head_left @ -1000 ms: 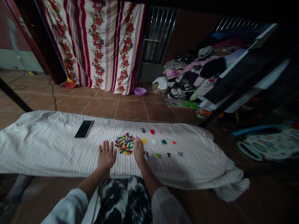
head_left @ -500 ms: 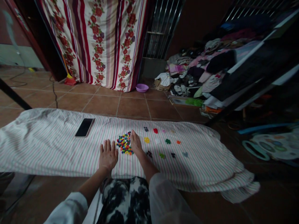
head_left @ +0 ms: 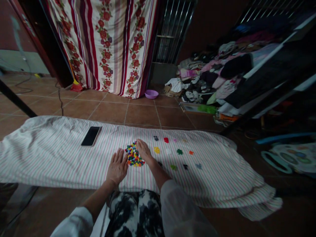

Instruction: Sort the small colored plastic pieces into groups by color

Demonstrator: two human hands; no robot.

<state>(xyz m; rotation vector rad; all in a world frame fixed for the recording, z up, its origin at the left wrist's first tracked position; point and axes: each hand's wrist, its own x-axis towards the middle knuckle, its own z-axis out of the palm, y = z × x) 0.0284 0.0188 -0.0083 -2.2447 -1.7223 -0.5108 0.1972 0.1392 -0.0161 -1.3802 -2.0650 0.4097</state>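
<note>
A heap of small mixed-colour pieces [head_left: 133, 156] lies on the striped cloth [head_left: 61, 158] between my two hands. My left hand [head_left: 118, 166] rests flat at the heap's left edge, fingers stretched out and holding nothing. On the other side, my right hand [head_left: 144, 150] stands on its edge against the heap's upper right, fingers extended. To the right lie small single-colour groups, among them yellow pieces [head_left: 156, 150], red pieces [head_left: 166, 140], dark green pieces [head_left: 179, 151], orange pieces [head_left: 191, 152] and light green pieces [head_left: 173, 167]. My right forearm partly covers a dark group.
A phone [head_left: 91, 136] lies on the cloth to the left. Beyond the cloth's far edge are a tiled floor, a purple basin [head_left: 151, 94] and a hanging floral curtain [head_left: 106, 49]. Piled clothes [head_left: 212, 72] and dark slanted bars stand at the right.
My right hand has shifted toward the heap's far side, showing more pieces at its lower right. My left hand has turned slightly and come against the left edge. The view has shifted a little.
</note>
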